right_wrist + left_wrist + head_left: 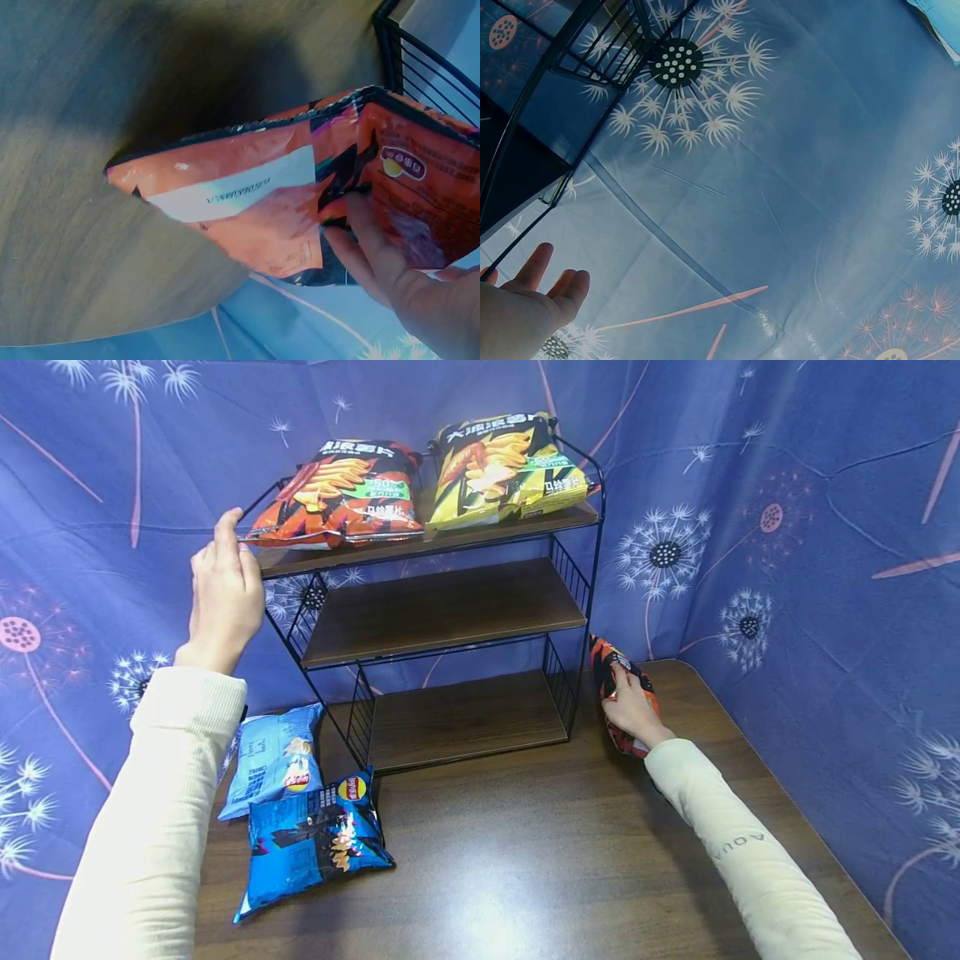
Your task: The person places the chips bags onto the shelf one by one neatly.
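In the head view, my left hand (227, 593) touches the top left corner of the rack (450, 610). My right hand (633, 706) is on the held bag (613, 656), which stands tilted on the counter (450, 818) just right of the rack. The upper red bag (345, 497) and the yellow bag (510, 468) sit on the top shelf; a jolt to the rack could tip either off the front. The pale bag (272, 756) and the blue bag (315, 839) lie beside its left foot.

In the left wrist view, the fingers (536, 266) lie loosely apart rather than wrapped round the frame. Pushed from the right, the rack might slide, since so light a touch would hardly brace it.

In the right wrist view, my grip is clamped on the held bag; I can't see where the thumb presses. Squeezing hard could crush the contents, a slack pinch could slip on slick film, and the side bars (389, 56) could snag it.
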A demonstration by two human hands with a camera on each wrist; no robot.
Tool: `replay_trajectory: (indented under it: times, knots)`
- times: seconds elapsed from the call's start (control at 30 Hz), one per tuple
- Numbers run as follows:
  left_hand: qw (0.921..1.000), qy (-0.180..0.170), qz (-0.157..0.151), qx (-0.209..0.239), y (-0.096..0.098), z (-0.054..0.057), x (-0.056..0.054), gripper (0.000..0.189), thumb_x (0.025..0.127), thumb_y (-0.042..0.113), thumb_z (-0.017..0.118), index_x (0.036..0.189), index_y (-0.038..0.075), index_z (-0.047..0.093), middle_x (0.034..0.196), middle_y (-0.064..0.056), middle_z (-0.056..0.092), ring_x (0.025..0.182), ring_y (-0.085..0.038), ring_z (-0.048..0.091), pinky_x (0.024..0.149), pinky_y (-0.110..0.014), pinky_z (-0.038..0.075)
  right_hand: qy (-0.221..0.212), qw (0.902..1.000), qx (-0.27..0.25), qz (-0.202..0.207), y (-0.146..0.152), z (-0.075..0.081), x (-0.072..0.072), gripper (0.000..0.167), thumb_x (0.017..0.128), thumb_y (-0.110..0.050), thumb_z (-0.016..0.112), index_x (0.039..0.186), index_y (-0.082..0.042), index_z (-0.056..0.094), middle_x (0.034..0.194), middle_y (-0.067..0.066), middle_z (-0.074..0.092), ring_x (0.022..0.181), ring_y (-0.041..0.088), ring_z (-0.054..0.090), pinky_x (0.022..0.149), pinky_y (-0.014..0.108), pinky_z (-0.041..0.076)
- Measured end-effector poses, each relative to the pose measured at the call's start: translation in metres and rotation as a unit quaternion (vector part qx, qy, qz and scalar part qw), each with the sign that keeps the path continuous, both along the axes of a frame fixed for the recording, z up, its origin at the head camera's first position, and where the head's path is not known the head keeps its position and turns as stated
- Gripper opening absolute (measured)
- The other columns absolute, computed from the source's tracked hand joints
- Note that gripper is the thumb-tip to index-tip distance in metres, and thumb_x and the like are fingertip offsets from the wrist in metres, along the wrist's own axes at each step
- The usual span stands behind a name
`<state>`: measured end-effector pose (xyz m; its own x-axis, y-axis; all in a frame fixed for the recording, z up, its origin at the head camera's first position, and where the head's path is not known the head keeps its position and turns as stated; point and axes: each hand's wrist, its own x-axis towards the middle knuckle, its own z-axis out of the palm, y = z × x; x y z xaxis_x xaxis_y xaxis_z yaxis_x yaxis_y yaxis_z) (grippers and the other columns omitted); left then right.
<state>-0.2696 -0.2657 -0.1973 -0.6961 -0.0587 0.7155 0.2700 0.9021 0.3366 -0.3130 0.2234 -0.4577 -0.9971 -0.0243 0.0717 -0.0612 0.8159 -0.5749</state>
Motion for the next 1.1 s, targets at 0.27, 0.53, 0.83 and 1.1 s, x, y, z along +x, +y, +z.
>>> replay_trajectory:
  times: [0.27,0.53,0.83,1.1]
  knots:
    - [1.0000,-0.008,0.000,0.002,0.000,0.001,0.001,0.043,0.097,0.020,0.024,0.140,0.018,0.029,0.118,-0.027,0.052,0.119,-0.042,0.043,0.109,-0.040,0.019,0.002,0.9996,-0.025,0.013,0.002,0.010,0.001,0.070,0.083,-0.013,0.045,0.146,-0.009,0.014,0.137,0.035,0.024,0.122,0.054,0.031,0.097,0.063,0.029]
    - [1.0000,-0.003,0.000,0.002,0.000,0.000,0.000,0.043,0.096,0.021,0.025,0.139,0.017,0.030,0.126,-0.025,0.050,0.118,-0.043,0.043,0.108,-0.040,0.020,0.012,0.9983,-0.052,0.023,0.007,0.018,-0.002,0.068,0.082,-0.011,0.043,0.145,-0.004,0.015,0.133,0.039,0.028,0.121,0.053,0.032,0.099,0.060,0.029]
    - [1.0000,-0.002,0.001,0.002,-0.001,0.000,0.000,0.043,0.097,0.021,0.025,0.139,0.016,0.031,0.126,-0.024,0.050,0.119,-0.042,0.044,0.108,-0.040,0.020,0.015,0.9934,-0.112,0.022,0.014,0.022,-0.008,0.070,0.083,-0.009,0.042,0.145,-0.001,0.010,0.135,0.039,0.026,0.126,0.049,0.027,0.103,0.058,0.023]
    - [1.0000,-0.003,0.001,0.001,0.000,0.001,0.001,0.043,0.097,0.021,0.025,0.139,0.016,0.031,0.126,-0.024,0.050,0.119,-0.041,0.044,0.108,-0.040,0.021,0.013,0.9882,-0.152,0.006,0.022,0.021,-0.008,0.071,0.084,-0.008,0.044,0.144,0.000,0.008,0.136,0.039,0.025,0.127,0.048,0.026,0.104,0.057,0.022]
